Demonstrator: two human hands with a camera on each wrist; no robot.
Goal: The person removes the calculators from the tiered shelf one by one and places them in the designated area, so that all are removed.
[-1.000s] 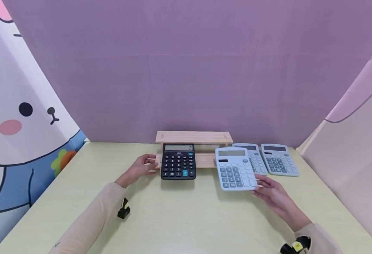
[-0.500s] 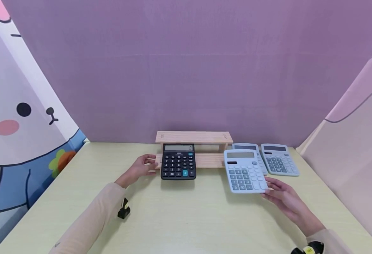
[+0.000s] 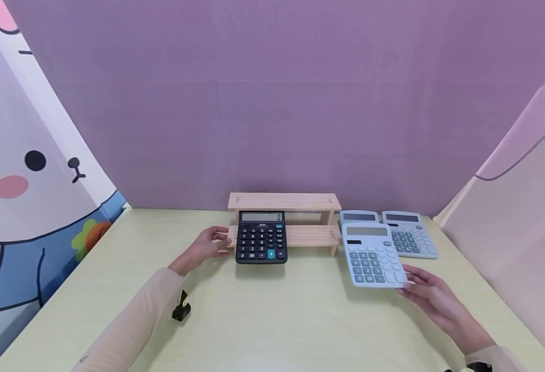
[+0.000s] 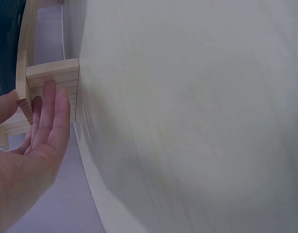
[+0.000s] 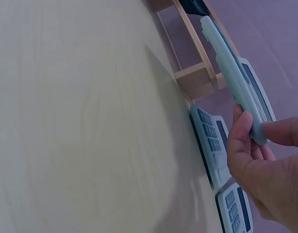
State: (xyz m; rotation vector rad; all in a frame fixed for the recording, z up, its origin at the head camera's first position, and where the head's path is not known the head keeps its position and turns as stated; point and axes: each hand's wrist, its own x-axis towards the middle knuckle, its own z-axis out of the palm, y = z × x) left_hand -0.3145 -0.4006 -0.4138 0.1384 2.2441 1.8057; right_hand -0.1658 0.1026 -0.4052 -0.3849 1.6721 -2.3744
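My right hand (image 3: 439, 305) pinches a light blue calculator (image 3: 373, 253) by its lower right corner, thumb on the front and fingers behind. In the right wrist view the calculator (image 5: 231, 68) is held up off the table, edge-on. It overlaps one of two other light blue calculators (image 3: 411, 235) at the rack's right. My left hand (image 3: 203, 246) holds the left end of a two-tier wooden rack (image 3: 309, 235). In the left wrist view, the thumb lies on the front of the plank (image 4: 24, 92) and the fingers lie along its end. A black calculator (image 3: 261, 236) leans on the rack's lower tier.
The pale wooden table (image 3: 272, 320) stretches in front of the rack. Behind stands a purple backdrop (image 3: 272, 103). A cartoon-print cloth (image 3: 35, 222) hangs at the left and a pink and cream one (image 3: 523, 232) at the right.
My right hand has moved the light blue calculator to the right and slightly toward me, uncovering the rack's right end. The left hand and black calculator have stayed in place.
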